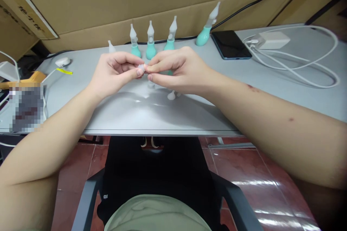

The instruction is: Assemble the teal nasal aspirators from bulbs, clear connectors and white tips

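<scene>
My left hand (115, 72) and my right hand (180, 70) meet above the desk, fingertips almost touching. Pinched between them is a small translucent white plastic piece (141, 68), mostly covered by the fingers. Just behind the hands stand several teal bulb nasal aspirators (151, 50) with clear tubes and white tips. Another nasal aspirator (203, 36) leans to the right, farther along. Past my left hand only a white tip (111, 47) shows. Below my right hand lies a small white part (171, 95), and part of a teal bulb is hidden behind its fingers.
On the right of the grey desk (130, 119) are a dark phone (230, 44), a white charger (273, 39) and a looped white cable (311, 65). A round white object (62, 62) and an orange item (36, 78) sit left. Cardboard (108, 3) walls the back.
</scene>
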Action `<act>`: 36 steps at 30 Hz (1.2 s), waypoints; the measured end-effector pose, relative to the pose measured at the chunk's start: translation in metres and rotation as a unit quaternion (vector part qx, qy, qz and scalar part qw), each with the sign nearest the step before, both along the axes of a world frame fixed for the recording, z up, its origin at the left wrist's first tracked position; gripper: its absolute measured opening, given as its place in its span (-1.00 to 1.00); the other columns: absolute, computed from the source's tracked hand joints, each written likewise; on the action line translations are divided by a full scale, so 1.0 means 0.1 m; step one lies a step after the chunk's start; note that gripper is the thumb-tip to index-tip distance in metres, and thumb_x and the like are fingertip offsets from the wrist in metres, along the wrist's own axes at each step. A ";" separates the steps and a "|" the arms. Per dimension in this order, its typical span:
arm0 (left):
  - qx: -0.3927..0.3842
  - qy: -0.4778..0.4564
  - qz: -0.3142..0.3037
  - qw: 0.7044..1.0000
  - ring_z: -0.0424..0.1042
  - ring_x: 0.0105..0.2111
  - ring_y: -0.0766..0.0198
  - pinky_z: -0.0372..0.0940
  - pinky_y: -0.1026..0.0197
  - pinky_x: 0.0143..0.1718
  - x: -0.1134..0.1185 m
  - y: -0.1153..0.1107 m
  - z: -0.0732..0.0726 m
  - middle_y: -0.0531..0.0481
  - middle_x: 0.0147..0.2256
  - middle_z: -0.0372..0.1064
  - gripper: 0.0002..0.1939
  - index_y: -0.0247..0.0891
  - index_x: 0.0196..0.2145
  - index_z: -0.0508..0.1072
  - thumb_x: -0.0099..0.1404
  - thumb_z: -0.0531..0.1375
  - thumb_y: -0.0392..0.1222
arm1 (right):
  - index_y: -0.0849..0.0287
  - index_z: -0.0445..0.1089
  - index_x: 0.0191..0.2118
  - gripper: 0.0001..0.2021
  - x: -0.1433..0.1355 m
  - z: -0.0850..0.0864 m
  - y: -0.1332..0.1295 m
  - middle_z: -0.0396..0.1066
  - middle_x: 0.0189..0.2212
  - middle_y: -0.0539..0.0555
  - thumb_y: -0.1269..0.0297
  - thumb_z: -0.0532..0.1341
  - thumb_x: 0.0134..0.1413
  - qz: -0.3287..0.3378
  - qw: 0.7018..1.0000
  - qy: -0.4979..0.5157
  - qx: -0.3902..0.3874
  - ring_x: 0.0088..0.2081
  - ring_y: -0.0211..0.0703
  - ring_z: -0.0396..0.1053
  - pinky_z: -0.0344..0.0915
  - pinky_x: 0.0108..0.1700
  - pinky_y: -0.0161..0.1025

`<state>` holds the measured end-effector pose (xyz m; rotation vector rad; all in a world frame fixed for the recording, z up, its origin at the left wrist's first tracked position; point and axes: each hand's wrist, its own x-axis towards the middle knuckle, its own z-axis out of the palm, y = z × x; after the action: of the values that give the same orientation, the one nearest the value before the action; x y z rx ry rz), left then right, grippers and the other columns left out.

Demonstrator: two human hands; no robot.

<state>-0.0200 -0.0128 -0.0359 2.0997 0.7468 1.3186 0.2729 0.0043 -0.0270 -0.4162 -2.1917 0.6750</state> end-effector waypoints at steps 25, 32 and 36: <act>0.084 0.055 -0.033 0.994 0.79 -0.04 0.12 0.81 -0.02 -0.03 0.06 -0.19 0.13 -0.05 0.01 0.81 -0.74 0.00 0.08 0.91 0.67 0.65 0.18 | 0.08 0.87 0.09 -0.74 0.27 0.25 0.13 0.89 0.13 0.18 0.24 0.36 0.64 -0.081 0.994 -0.019 0.066 0.14 0.09 0.80 0.63 0.32 0.04; 0.082 0.178 -0.031 0.980 0.78 -0.11 0.11 0.72 0.03 -0.07 0.08 -0.32 0.25 -0.03 -0.01 0.84 -0.71 0.00 0.02 0.93 0.46 0.46 -0.29 | 0.01 0.91 0.12 -0.69 0.29 0.18 0.22 0.88 0.08 0.15 0.18 0.35 0.62 -0.044 0.994 -0.056 0.078 0.04 -0.01 0.76 0.63 0.26 0.01; 0.059 0.231 -0.063 0.969 0.75 -0.15 0.10 0.68 0.07 -0.12 0.06 -0.31 0.25 -0.09 -0.03 0.83 -0.73 -0.02 -0.01 0.93 0.41 0.48 -0.25 | 0.02 0.91 0.08 -0.70 0.27 0.15 0.24 0.88 0.01 0.17 0.17 0.37 0.57 -0.028 0.992 -0.052 0.114 0.02 0.07 0.80 0.65 0.16 0.08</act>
<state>-0.0135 -0.0442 -0.0112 2.5432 0.7157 0.8279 0.3000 0.0286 -0.0125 -0.4001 -2.3139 0.3738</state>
